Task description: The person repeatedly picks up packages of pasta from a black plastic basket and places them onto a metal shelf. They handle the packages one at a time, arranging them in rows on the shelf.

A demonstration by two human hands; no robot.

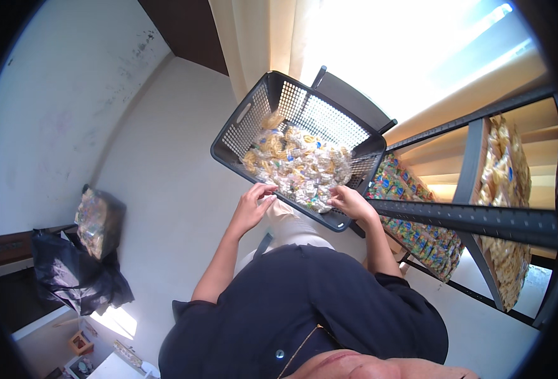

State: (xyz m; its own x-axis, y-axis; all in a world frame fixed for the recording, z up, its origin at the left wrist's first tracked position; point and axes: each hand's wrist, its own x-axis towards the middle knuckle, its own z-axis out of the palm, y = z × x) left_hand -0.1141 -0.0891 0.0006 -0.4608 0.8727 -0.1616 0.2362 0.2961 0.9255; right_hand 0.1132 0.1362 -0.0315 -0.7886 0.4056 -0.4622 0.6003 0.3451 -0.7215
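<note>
A black plastic basket [228, 160] with perforated walls stands tilted in front of me. Inside lies a heap of small clear packets [301, 158] with pale yellow and whitish contents; what the contents are, I cannot tell. My left hand [252, 207] is at the near rim, fingers over the edge and thumb on the outer side. Just inside the near right corner, my right hand [353, 205] has its fingers curled together against the packets at the heap's edge. Those fingertips partly hide what is between them.
To the right, a black metal rack [462, 218] holds multicoloured packets [418, 221] and a tray of yellowish packets [506, 189]. A dark chair [358, 98] stands behind the basket, before a bright curtained window. At left are a black bag [70, 271] and a filled clear bag [96, 221].
</note>
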